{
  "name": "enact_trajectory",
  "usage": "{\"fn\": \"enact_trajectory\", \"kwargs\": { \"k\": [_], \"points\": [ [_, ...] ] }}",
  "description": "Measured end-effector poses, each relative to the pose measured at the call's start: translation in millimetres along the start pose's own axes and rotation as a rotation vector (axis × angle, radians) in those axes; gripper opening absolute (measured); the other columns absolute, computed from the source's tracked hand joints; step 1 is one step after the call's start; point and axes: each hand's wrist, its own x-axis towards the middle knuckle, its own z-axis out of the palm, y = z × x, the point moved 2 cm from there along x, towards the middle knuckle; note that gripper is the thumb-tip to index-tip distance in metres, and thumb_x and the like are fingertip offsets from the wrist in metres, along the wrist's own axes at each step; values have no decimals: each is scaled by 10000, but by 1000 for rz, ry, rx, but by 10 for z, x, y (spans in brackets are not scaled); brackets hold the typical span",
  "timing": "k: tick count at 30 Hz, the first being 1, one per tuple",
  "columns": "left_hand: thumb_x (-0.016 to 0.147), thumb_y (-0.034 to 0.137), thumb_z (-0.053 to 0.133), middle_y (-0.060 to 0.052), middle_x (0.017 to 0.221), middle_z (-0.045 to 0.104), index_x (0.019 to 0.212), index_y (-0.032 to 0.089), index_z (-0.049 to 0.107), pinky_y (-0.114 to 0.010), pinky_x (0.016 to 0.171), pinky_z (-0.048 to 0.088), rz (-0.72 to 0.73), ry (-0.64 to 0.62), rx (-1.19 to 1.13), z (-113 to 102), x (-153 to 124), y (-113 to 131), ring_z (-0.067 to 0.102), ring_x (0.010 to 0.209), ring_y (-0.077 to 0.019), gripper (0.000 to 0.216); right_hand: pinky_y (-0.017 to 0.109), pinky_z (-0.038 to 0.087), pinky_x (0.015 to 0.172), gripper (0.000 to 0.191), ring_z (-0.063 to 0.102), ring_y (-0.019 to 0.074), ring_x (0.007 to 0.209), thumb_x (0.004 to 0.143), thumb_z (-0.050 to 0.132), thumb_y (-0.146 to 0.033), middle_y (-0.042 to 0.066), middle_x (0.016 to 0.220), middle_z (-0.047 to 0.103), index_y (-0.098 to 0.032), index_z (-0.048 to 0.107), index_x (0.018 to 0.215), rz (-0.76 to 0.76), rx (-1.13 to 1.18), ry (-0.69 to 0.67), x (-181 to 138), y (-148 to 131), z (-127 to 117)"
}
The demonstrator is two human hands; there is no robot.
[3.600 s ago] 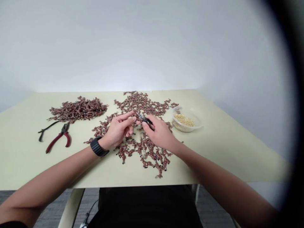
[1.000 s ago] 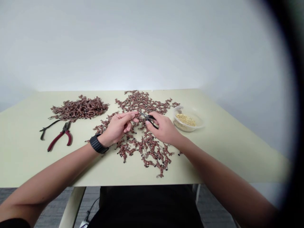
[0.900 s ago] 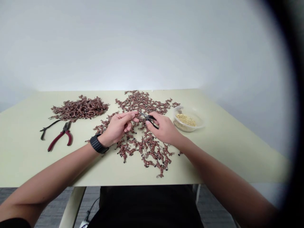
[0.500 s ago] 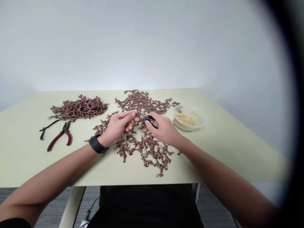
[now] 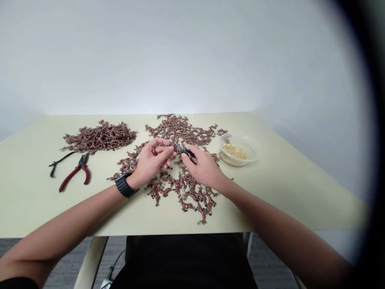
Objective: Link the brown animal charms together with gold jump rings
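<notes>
My left hand (image 5: 152, 160), with a black watch on the wrist, pinches a small piece I cannot make out between thumb and fingertips. My right hand (image 5: 203, 168) is closed round small black pliers (image 5: 184, 151), whose tips point left and meet the left fingertips. Both hands hover over a spread of small brown figure-shaped charms (image 5: 180, 184) lying flat on the pale green table (image 5: 285, 188).
A heap of the same brown charms (image 5: 99, 137) lies at the back left. Red-handled pliers (image 5: 75, 172) and a black tool (image 5: 58, 163) lie at the left. A clear plastic bowl (image 5: 237, 149) of small gold pieces stands right of my right hand.
Both hands have shifted slightly left and nearer to me. The left fingers have curled in more around the pinched piece, and the pliers' tips stay against them.
</notes>
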Motion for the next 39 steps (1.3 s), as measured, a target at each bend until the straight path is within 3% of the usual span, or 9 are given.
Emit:
{"fn": "enact_trajectory", "kwargs": {
  "k": [4,8,15,24,31,39],
  "points": [
    [875,409,744,-62,895,749,1141,170,615,-195,501,468,-62,23,-30,-30,27,-53,605,570,-90,380,289,325,564,302,483,152,572,997,468,-502,-10,680,584,-226,582,951,-5,22,-1,5,-26,-46],
    [899,310,719,-81,1015,724,1149,137,665,-173,556,475,-175,14,-229,-103,97,-150,579,629,-62,309,293,315,575,303,466,150,591,995,477,-503,-13,680,547,-221,577,953,-24,20,40,35,-23,-167],
    [820,26,663,0,775,605,977,145,633,-147,527,417,-303,-182,-515,-104,99,-166,496,572,-50,199,294,349,587,273,472,153,607,1010,464,-479,-17,708,547,-225,562,993,-83,105,-46,45,4,-168],
    [797,-9,616,25,671,492,832,156,559,-166,494,390,-376,-272,-558,-62,59,-106,455,536,-66,178,299,365,602,276,485,170,638,1021,429,-475,-4,737,544,-237,562,1063,-163,196,-162,-2,-64,-133],
    [799,-41,578,40,706,389,939,123,600,-170,489,376,-427,-298,-675,-46,45,-73,378,524,-47,217,330,389,700,269,522,199,759,974,508,-412,51,906,601,-212,561,1146,-295,-37,23,1,-56,-137],
    [791,-53,553,43,697,344,928,112,610,-169,484,365,-468,-297,-698,21,-17,-24,334,511,-47,222,345,435,804,279,583,225,910,982,521,-376,96,1106,635,-208,540,1205,-367,-67,38,13,-21,-132]
  ]
}}
